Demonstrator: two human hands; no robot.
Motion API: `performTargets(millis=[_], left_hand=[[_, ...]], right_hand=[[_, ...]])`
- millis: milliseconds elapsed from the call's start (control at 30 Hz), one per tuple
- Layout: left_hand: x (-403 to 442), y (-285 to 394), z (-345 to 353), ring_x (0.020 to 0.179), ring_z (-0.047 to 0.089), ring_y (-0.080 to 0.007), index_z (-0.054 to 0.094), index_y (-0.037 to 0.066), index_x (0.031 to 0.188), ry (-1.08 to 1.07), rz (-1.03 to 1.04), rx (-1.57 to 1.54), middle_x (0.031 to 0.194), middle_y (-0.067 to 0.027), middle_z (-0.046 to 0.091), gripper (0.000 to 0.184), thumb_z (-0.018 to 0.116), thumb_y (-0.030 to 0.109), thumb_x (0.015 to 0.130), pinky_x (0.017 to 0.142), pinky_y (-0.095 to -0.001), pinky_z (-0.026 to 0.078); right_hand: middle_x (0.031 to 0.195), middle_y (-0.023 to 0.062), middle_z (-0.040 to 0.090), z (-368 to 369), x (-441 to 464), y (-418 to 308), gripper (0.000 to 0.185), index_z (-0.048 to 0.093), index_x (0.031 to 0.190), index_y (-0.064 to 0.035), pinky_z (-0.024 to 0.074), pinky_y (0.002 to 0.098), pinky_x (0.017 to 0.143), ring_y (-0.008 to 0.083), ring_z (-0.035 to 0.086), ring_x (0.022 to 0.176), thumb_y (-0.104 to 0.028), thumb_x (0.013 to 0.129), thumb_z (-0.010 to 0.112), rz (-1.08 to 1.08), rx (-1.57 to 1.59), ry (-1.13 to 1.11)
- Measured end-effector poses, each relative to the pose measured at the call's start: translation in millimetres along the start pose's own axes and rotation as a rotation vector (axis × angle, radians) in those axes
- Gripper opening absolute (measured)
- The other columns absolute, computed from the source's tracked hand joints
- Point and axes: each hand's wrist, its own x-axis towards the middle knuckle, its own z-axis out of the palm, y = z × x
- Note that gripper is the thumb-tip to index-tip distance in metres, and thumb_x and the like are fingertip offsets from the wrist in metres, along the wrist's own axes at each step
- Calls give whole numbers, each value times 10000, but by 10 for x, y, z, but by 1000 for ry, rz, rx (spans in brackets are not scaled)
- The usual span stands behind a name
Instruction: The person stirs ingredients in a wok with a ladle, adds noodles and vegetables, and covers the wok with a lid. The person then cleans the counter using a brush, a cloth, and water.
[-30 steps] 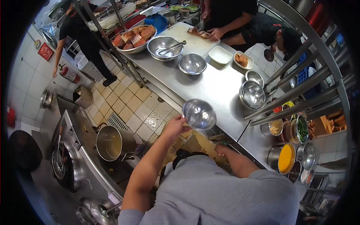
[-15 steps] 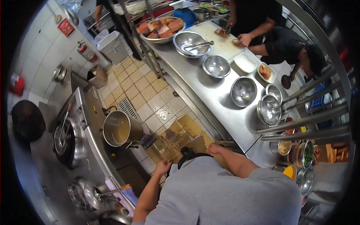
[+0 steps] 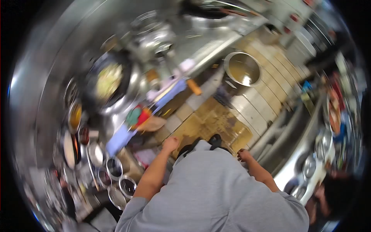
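My left hand [image 3: 170, 144] hangs in front of my body, its fingers curled in and nothing seen in them. Nearest to it, at the edge of the stove counter, is a red, green and tan bundle [image 3: 145, 119] whose kind is blurred. My right hand [image 3: 244, 155] is lowered on the other side, fingers curled, with no object visible in it. It is over the floor beside the steel worktable. At the upper left, a dark wok [image 3: 123, 91] holds chopped pale green food [image 3: 109, 82].
A large pot of yellowish liquid [image 3: 241, 69] stands beside the stove. Purple cloths [image 3: 170, 96] lie along the counter edge. Several small containers [image 3: 114, 167] are at the lower left. Metal bowls [image 3: 309, 166] are on the worktable at right, with another person's arm [image 3: 321, 197] beyond. Wet-looking brown floor covering [image 3: 216, 120] lies ahead.
My view and body have turned left, toward the stove. The wok with food has come into view, and the worktable has shifted to the right edge. Both hands stay low and without objects.
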Motion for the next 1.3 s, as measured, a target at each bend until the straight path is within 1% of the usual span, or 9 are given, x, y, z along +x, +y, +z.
performTargets(millis=[333,467,800,867,900,1000,1033,1100,1300], left_hand=[[-1593,-1301,1172,1015,580,-300,634,90,1044,-224,-54,1,1079,-153,616,321,422,252,865,864,-396,465],[-1730,-1430,1507,1094,526,-318,477,24,1220,-228,-418,-238,1261,-198,477,411,412,190,850,925,-413,424],[-1668,-821,1364,829,624,-308,629,92,876,255,-710,-939,863,-150,649,205,455,117,769,722,-386,490],[-1635,-777,1591,870,621,-310,615,86,928,303,-831,-923,897,-150,650,220,457,145,787,758,-397,484],[-1615,-758,1774,897,617,-309,603,91,977,404,-905,-996,919,-155,647,238,471,170,795,782,-398,479],[-1641,-644,2307,1039,555,-353,492,139,1219,409,-1054,-1165,1050,-195,611,431,525,262,807,902,-411,429],[-1683,-546,2067,1103,498,-374,414,145,1287,403,-1137,-1027,1138,-216,556,516,538,281,805,942,-416,397],[-1689,-581,1979,1244,321,-433,225,119,1402,476,-1217,-896,1348,-254,362,722,572,311,798,1040,-429,291],[-1645,-1060,2122,1255,292,-439,297,15,1348,829,-1632,-435,1355,-285,322,695,545,408,831,1036,-483,251]], right_hand=[[828,67,653,857,-252,-1836,225,600,969,-117,484,347,624,187,632,745,-301,893,495,-251,-403,-123],[734,171,624,1228,-195,-1891,314,626,811,-31,467,378,672,287,612,708,-317,857,505,-887,-957,82],[837,159,626,1116,606,-2069,197,611,861,-45,463,366,738,262,596,824,-198,815,497,-775,-1354,-415],[803,161,616,978,1105,-1789,190,602,845,-35,467,376,725,299,587,802,-192,801,506,-529,-585,-416],[993,137,585,843,1445,-1756,323,564,980,-4,429,353,918,263,550,939,-303,857,555,-635,-1131,-510],[1191,180,531,1022,594,-2165,505,520,1174,-16,368,384,990,307,476,1149,-406,853,528,-373,-1168,-665],[1287,215,459,1185,313,-2376,582,464,1279,-55,321,405,1030,347,395,1238,-450,852,497,-479,-1662,-783],[1352,189,388,1110,499,-2295,549,471,1290,-132,314,395,1044,344,349,1270,-453,846,506,-612,-1791,-722],[1474,120,178,1454,697,-2388,546,399,1337,-321,342,474,1013,341,303,1293,-439,823,542,-389,-1985,-523]])
